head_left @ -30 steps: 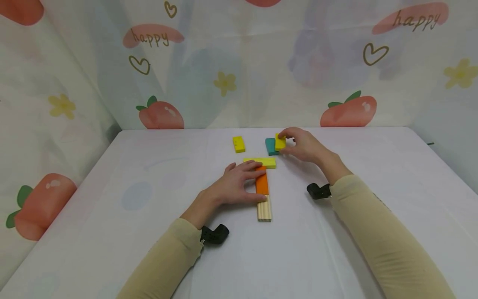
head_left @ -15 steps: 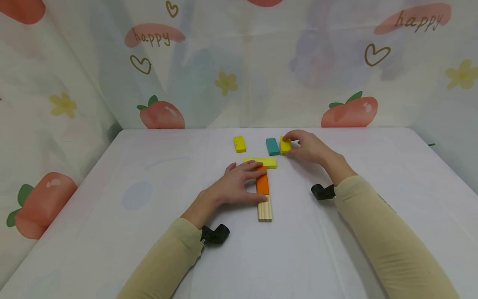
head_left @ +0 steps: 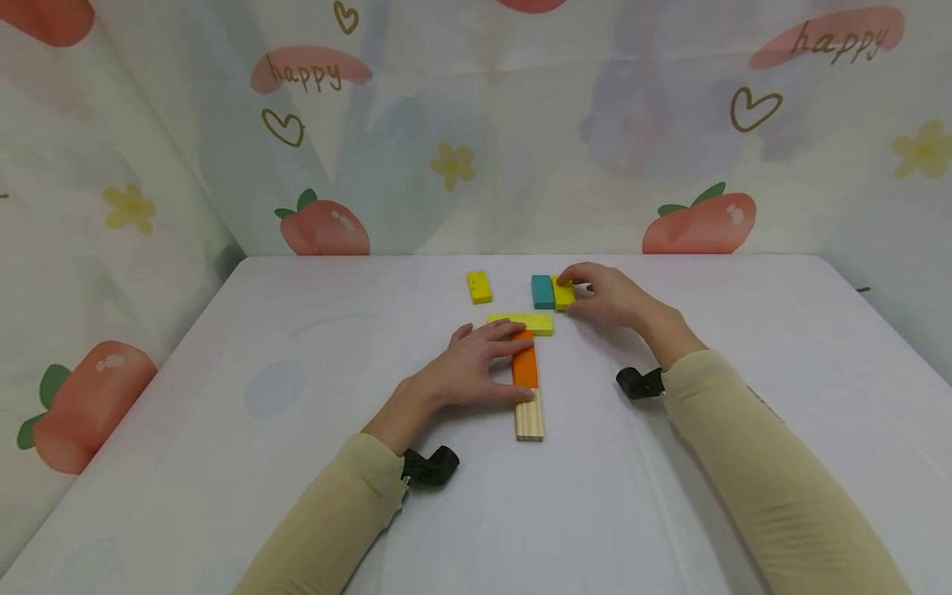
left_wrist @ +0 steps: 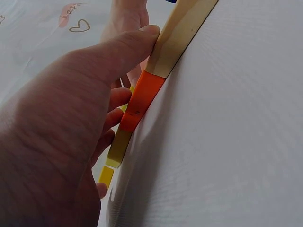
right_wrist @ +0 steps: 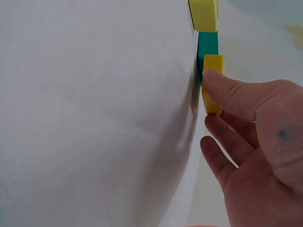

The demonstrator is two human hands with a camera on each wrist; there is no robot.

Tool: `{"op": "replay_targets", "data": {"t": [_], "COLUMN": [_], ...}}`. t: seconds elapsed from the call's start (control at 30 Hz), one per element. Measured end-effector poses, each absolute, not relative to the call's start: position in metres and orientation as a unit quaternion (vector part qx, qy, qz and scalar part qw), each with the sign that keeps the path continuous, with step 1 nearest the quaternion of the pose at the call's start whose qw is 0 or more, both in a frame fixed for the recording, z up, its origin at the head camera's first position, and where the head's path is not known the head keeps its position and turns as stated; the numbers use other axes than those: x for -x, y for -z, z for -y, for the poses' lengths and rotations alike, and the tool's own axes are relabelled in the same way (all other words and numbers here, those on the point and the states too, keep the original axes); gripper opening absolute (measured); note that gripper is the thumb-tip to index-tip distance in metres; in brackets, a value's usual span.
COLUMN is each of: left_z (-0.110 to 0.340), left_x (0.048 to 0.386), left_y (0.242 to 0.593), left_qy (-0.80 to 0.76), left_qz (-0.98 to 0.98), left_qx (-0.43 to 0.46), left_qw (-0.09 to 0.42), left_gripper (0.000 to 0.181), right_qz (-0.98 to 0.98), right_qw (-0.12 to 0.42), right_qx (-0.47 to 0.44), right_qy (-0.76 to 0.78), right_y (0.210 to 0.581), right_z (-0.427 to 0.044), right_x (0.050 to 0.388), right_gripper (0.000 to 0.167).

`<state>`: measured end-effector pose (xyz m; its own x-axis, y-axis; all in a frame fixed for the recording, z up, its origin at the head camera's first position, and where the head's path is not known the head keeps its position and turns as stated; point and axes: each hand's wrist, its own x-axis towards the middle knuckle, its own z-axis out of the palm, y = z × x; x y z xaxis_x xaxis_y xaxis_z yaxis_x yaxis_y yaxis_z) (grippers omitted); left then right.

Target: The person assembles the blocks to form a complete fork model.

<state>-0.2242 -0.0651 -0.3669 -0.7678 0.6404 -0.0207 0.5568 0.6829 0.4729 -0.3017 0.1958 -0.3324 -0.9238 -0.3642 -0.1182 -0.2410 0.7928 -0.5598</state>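
My right hand (head_left: 606,296) pinches a yellow block (head_left: 564,292) at the far part of the table. That block lies right beside a teal block (head_left: 542,292); they look in contact. In the right wrist view, the thumb is on the yellow block (right_wrist: 212,101), with the teal block (right_wrist: 207,43) behind it. My left hand (head_left: 468,368) rests with extended, spread fingers over a row of blocks. Its thumb touches a plain wood block (head_left: 529,420), and other fingers reach the orange block (head_left: 524,368) and the pale yellow block (head_left: 537,324) lying crosswise at the row's far end.
Another yellow block (head_left: 479,287) lies on its own, left of the teal one. A white cloth covers the table (head_left: 595,496). Behind it hangs a printed curtain (head_left: 521,165). Each wrist wears a black camera mount (head_left: 433,467).
The yellow block in my right hand was overlapping the teal block, moved right and apart from it, then came back left against its side. My left hand stays in place.
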Motion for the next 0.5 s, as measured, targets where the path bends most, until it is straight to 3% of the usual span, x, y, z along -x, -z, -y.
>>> {"op": "replay_targets", "data": {"t": [0.5], "left_z": [0.0647], "left_x": [0.2242], "left_y": [0.3666], "left_qy": [-0.224], "left_qz": [-0.913], "left_qx": [-0.329], "left_qw": [0.09], "left_gripper": [0.075], "right_qz": [-0.939], "right_qw": [0.117], "right_qx": [0.165], "right_qy": [0.279], "right_y": [0.3364], "right_z": [-0.1912], "right_x": [0.3045], "right_gripper": [0.047]}}
